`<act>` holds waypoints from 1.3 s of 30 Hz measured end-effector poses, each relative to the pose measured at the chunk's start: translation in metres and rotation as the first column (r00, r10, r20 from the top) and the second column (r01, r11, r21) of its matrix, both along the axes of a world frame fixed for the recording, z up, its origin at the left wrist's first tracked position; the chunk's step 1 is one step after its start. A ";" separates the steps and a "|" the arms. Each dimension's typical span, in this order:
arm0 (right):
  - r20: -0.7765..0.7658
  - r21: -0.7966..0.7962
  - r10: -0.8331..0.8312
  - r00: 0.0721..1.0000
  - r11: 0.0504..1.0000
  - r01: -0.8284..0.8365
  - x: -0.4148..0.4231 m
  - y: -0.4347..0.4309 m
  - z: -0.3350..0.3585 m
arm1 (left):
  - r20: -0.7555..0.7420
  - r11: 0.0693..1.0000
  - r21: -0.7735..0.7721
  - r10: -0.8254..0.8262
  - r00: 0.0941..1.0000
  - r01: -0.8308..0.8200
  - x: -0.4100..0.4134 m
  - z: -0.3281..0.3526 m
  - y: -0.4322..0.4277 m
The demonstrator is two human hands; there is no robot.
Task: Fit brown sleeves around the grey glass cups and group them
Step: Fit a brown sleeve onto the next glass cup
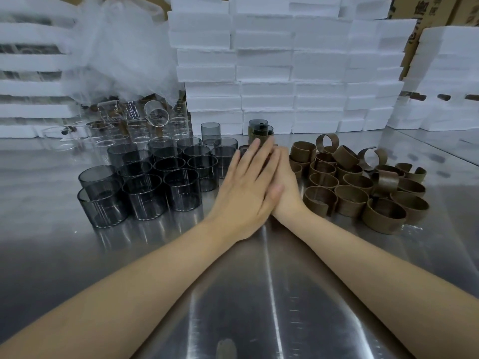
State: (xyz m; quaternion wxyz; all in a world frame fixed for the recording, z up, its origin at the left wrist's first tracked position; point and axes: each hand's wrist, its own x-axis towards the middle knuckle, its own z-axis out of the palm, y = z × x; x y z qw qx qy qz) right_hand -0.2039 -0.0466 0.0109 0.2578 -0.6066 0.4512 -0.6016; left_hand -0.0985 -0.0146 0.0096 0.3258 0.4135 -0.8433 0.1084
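Several grey glass cups (145, 190) stand clustered on the steel table (259, 294) at the left. A heap of brown sleeves (357, 182) lies at the right. Between the two groups my left hand (246, 187) lies flat over my right hand (287, 190), palms pressed together, fingers straight and pointing away from me. Neither hand holds anything. Just beyond the fingertips stand grey cups wearing brown sleeves (260, 130), partly hidden by my fingers.
Stacks of white foam blocks (267, 73) wall off the back of the table. Clear glass cups (134, 123) and crumpled white wrapping (121, 47) sit at the back left. More foam stacks (445, 79) stand at the right.
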 end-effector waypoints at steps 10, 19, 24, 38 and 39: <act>-0.037 -0.023 0.185 0.982 0.982 -0.186 0.006 0.009 -0.002 | -0.328 0.974 0.191 0.177 0.928 -0.119 -0.003 -0.003 0.000; -0.053 0.002 0.326 0.944 0.945 -0.327 0.000 0.009 -0.005 | -0.882 0.832 0.431 0.306 0.358 0.350 0.007 0.010 -0.011; 0.058 0.084 0.377 0.925 0.921 -0.380 -0.004 0.006 -0.003 | -0.920 0.681 0.351 0.377 0.104 0.643 0.008 0.011 -0.019; 0.048 0.103 0.320 0.946 0.941 -0.324 -0.005 0.007 0.001 | -0.909 0.533 0.417 0.230 0.348 0.736 0.009 0.004 -0.017; 0.026 0.088 0.296 0.955 0.951 -0.297 -0.005 0.007 0.001 | -0.903 0.555 0.426 0.210 0.375 0.715 0.009 0.002 -0.017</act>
